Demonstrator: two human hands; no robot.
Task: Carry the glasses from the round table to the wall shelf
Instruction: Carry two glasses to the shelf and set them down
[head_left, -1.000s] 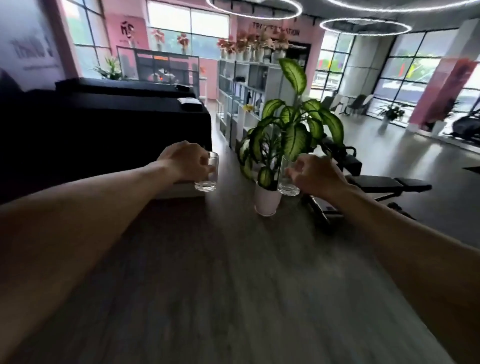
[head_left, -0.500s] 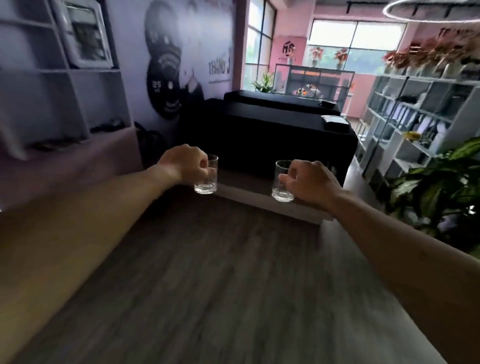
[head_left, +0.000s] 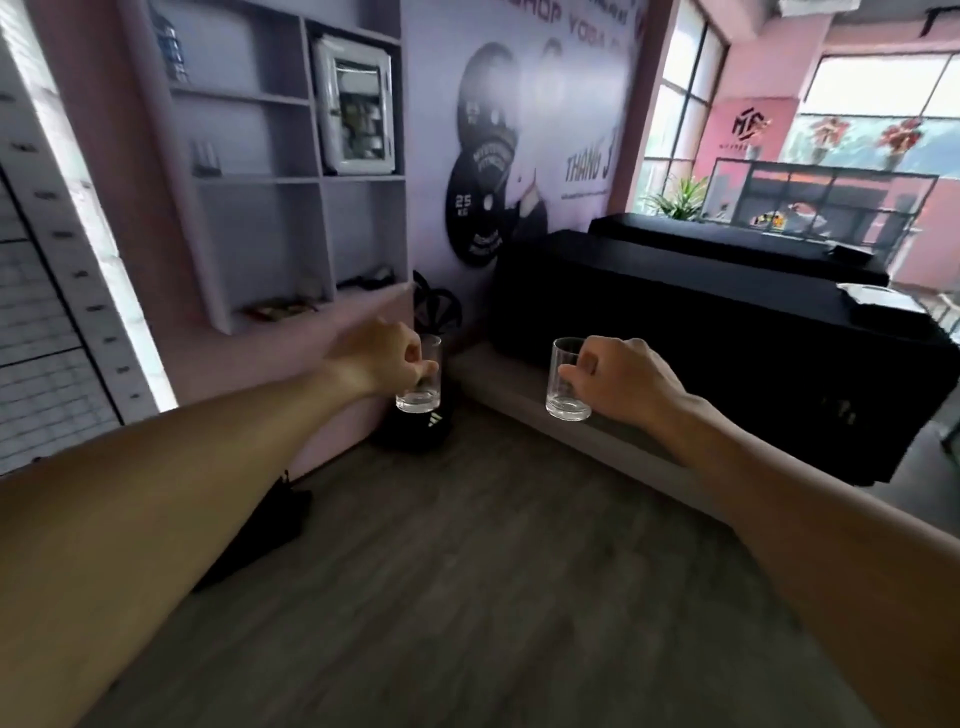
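My left hand (head_left: 382, 358) grips a clear empty tumbler, the left glass (head_left: 420, 399), held upright in the air over the floor. My right hand (head_left: 621, 379) holds a second clear tumbler, the right glass (head_left: 566, 382), also upright at about the same height. The wall shelf (head_left: 291, 179), pale lilac with several open compartments, hangs on the wall ahead and to the left, above and beyond my left hand. The round table is out of view.
A small white glass-door cabinet (head_left: 358, 111) sits in an upper shelf compartment, and small items lie on the bottom shelf. A black bag (head_left: 418, 434) stands on the floor below the shelf. Long black covered benches (head_left: 727, 332) on a low platform fill the right.
The view has swung left, from the potted plant and open room to the wall with the shelf, which is now closer. Both hands kept hold of their glasses.
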